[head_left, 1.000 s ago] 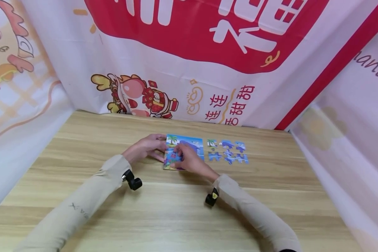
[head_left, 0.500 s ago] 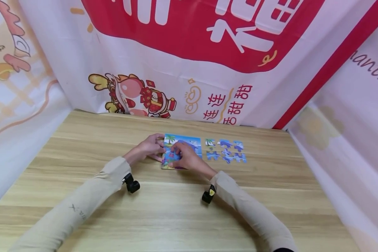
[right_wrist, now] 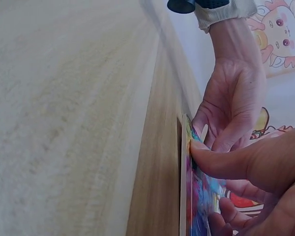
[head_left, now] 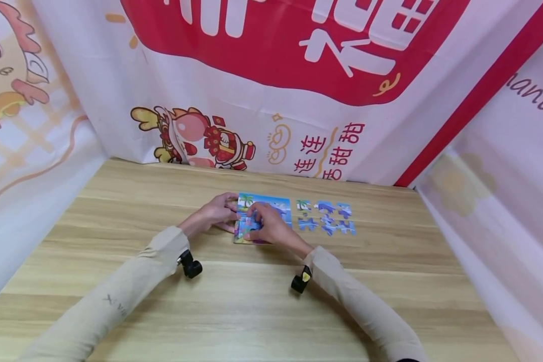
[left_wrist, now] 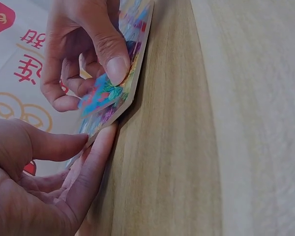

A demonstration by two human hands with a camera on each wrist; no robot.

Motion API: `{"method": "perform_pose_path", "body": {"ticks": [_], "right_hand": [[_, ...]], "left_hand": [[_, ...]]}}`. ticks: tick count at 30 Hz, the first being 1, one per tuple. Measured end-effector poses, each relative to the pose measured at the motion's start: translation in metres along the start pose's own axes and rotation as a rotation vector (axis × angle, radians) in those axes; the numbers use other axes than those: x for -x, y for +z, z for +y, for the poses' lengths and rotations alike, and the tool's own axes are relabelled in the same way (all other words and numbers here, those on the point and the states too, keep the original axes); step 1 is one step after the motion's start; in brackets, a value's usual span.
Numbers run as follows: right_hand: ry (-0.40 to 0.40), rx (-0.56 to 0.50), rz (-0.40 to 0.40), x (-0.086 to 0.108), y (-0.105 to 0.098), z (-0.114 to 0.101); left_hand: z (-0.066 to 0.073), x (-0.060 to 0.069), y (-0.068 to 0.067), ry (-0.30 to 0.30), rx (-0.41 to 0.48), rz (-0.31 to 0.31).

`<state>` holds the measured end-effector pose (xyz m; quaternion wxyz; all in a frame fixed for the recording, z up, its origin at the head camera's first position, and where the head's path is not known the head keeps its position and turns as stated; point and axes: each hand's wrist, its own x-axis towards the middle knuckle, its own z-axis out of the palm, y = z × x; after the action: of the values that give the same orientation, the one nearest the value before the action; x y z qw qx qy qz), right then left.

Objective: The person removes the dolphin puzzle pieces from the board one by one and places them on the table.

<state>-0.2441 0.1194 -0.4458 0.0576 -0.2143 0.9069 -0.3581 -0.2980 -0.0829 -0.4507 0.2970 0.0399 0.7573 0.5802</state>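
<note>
A puzzle board [head_left: 278,202] with a sea picture lies on the table. The left hand [head_left: 217,210] is at its left edge; in the left wrist view that hand [left_wrist: 44,182] pinches the board's corner between thumb and finger. Over the board's lower left part is the right hand [head_left: 273,227]. Between its thumb and fingers it holds a blue, red and green puzzle piece [left_wrist: 97,100], tilted against the board. In the right wrist view, the right thumb [right_wrist: 216,162] presses near the board's edge [right_wrist: 184,196], and the piece is mostly hidden.
Several loose puzzle pieces [head_left: 327,207] lie in two rows just right of the board. A printed cloth [head_left: 235,100] hangs behind the wooden table [head_left: 235,311], with more cloth along both sides. Each wrist carries a small black camera.
The right fingers have shifted slightly over the board's lower left part. The left hand, the board and the loose pieces stay in place.
</note>
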Motion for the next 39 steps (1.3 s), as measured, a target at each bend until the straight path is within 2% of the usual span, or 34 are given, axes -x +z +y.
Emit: {"method": "perform_pose_path", "body": {"ticks": [6,10,12,16,19,22,31,39], "right_hand": [[-0.037,-0.025,0.018,0.0,0.002,0.005],[-0.049,-0.104,0.005,-0.001,0.001,0.006],[-0.007,-0.174,-0.022,-0.003,-0.002,0.006],[0.132,-0.312,-0.06,-0.005,-0.009,0.004],[0.182,-0.342,-0.075,-0.006,-0.013,0.002],[0.172,-0.335,-0.079,-0.004,-0.013,0.001],[0.055,-0.253,-0.03,0.001,-0.011,0.011],[0.096,-0.251,-0.017,0.009,-0.015,0.015]], "left_hand": [[-0.002,-0.001,0.002,0.008,0.009,0.0],[-0.004,0.0,0.001,0.014,0.017,-0.002],[-0.004,0.0,-0.001,0.015,0.023,-0.004],[-0.005,-0.001,-0.003,0.022,0.049,-0.008],[-0.004,-0.002,-0.004,0.022,0.062,-0.011],[-0.005,0.0,-0.003,0.022,0.059,-0.011],[-0.008,0.002,-0.002,0.014,0.073,-0.017],[-0.009,0.002,-0.001,0.02,0.072,-0.018]]}}
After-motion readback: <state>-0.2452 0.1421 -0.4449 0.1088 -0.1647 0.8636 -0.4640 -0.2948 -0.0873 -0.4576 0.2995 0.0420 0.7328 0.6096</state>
